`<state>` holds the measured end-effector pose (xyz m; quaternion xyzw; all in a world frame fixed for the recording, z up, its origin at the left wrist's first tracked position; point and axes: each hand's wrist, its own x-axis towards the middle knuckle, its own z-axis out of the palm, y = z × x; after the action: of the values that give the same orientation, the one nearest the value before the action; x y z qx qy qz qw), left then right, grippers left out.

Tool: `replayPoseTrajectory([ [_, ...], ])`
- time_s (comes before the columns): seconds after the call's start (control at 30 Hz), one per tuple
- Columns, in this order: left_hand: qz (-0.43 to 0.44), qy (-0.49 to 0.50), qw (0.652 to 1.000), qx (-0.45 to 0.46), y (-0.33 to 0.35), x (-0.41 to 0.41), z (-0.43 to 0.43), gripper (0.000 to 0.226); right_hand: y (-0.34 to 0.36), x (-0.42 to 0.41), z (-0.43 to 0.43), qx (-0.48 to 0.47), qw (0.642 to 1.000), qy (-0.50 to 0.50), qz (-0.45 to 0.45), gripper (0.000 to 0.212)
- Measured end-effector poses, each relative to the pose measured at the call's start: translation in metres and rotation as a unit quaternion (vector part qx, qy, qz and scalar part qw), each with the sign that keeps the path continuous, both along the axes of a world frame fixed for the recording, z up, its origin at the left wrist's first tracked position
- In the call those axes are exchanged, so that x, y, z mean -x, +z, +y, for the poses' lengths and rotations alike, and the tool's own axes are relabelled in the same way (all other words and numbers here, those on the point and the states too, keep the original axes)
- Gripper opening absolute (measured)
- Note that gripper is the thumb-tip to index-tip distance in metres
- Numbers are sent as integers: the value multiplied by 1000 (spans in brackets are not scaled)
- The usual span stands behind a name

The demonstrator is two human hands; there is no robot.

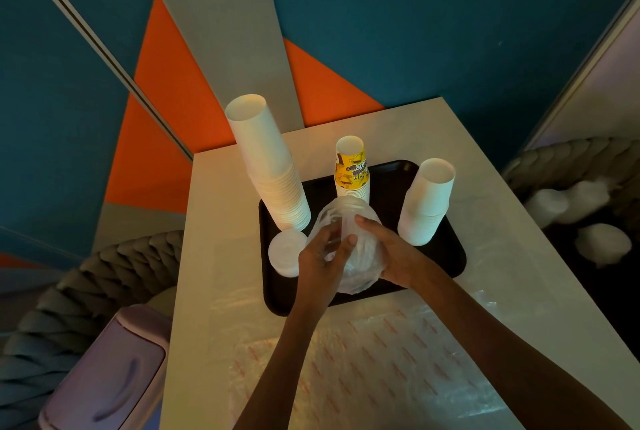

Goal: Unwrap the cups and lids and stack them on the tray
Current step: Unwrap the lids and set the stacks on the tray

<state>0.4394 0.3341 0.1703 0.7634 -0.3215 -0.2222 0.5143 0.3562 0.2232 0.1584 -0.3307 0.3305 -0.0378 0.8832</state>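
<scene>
Wrapped bundle: a wrapped bundle [362, 258] in thin clear plastic is held just above the tray [446, 256], at 6 o'clock from its centre. The content is blurred by the film; lids are supposed, but this cannot be confirmed.
Why held there: the bundle is probably kept over the tray so that its content can be put down directly when the film is opened.
Left grip: the film on the near left side of the bundle is pinched by the fingers of the left hand [320, 261]. It is judged that the wrap is being pulled open here.
Right grip: the bundle is grasped from 3 o'clock by the right hand [391, 249], with fingers curled around it, apparently to steady it.
Tray, 10 o'clock: a tall white cup stack [270, 166] is placed upside down and leans outward.
Tray, 12 o'clock: a yellow printed cup stack [351, 169] is placed.
Tray, 3 o'clock: a short white cup stack [427, 201] is placed.
Tray, 9 o'clock: a white lid stack [284, 253] is placed, just beside the left hand.
Tabletop: an empty printed wrapper [363, 360] is left on the tabletop [485, 166] at 6 o'clock, off the tray.
</scene>
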Motion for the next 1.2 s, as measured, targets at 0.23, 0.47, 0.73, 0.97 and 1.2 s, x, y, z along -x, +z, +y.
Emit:
replayPoseTrajectory([
  [0.23,3,19,1000,2,-2,-3,1,31,1,-2,1,-8,1000,-12,14,64],
  [0.47,11,29,999,-12,0,-4,1,31,-3,-6,0,-19,998,-38,36,40],
  [0.73,-35,41,998,-37,9,-4,-2,47,-14,-11,1,12,998,-46,49,82],
  [0.97,-50,78,994,-51,9,-1,-4,39,-23,-9,2,58,996,-36,56,96],
  [1.2,-98,80,991,-44,3,2,-4,34,-27,-11,1,58,992,-50,100,70],
])
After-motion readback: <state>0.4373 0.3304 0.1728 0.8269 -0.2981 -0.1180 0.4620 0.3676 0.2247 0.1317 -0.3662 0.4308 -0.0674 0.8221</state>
